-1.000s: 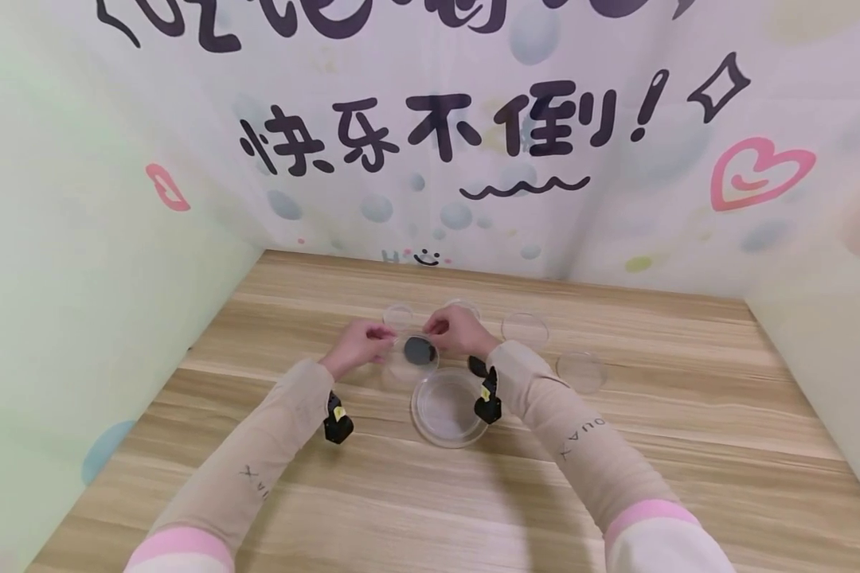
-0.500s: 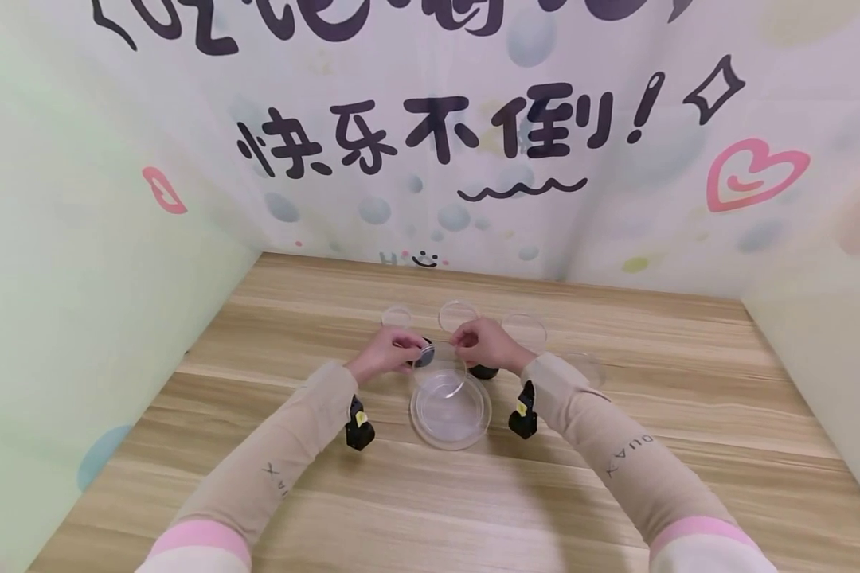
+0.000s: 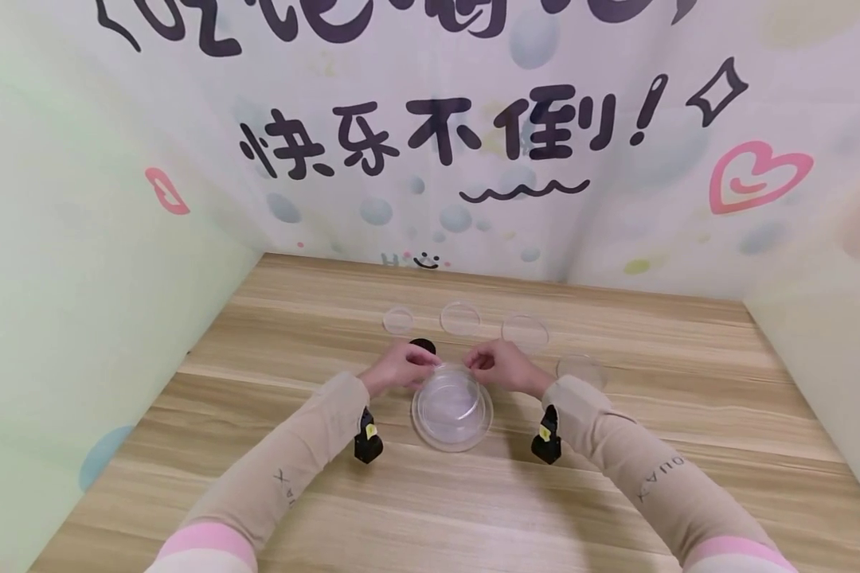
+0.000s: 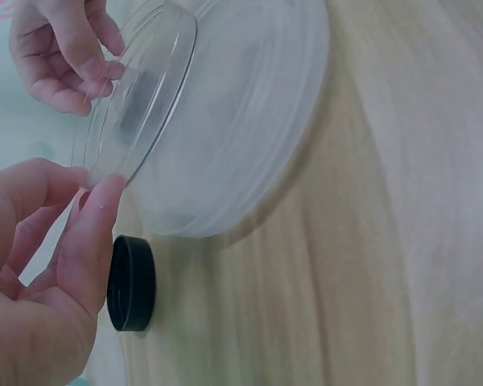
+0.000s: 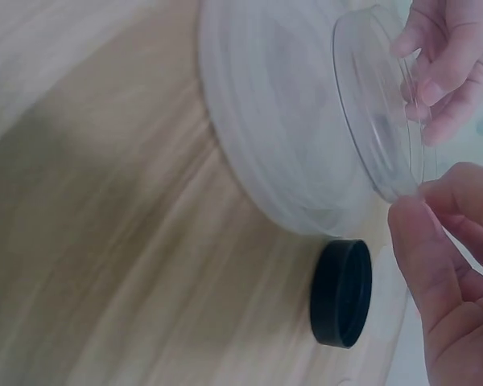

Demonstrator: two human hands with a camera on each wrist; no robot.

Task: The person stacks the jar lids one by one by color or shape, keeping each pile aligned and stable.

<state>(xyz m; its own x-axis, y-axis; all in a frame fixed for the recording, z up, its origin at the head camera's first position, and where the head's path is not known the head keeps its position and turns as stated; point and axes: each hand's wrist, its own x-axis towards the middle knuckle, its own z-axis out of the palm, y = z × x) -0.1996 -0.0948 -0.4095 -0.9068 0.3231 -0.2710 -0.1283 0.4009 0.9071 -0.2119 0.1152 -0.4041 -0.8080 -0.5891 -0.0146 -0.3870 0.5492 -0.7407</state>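
A shallow clear round dish (image 5: 377,121), like a petri dish, is held tilted over a stack of larger clear dishes (image 3: 453,442) on the table. My left hand (image 3: 401,367) pinches its rim on the left between thumb and fingers. On the opposite side my right hand (image 3: 505,367) pinches the same rim. The small dish's near edge hangs above the stack in both wrist views; whether it touches cannot be made out. A black round cap (image 4: 131,283) lies by my left hand, and another black cap (image 5: 340,294) lies by my right, hidden in the head view.
Behind the hands, several clear round discs stand in an arc: a small disc (image 3: 398,320), a middle disc (image 3: 460,318), a bigger disc (image 3: 525,333) and one at right (image 3: 582,370). A printed cloth wall (image 3: 416,215) closes off the wooden table's back.
Both hands have carried the clear dish rightward and toward me, from beside the black cap to over the stack. The right hand has moved right to uncover the back discs.
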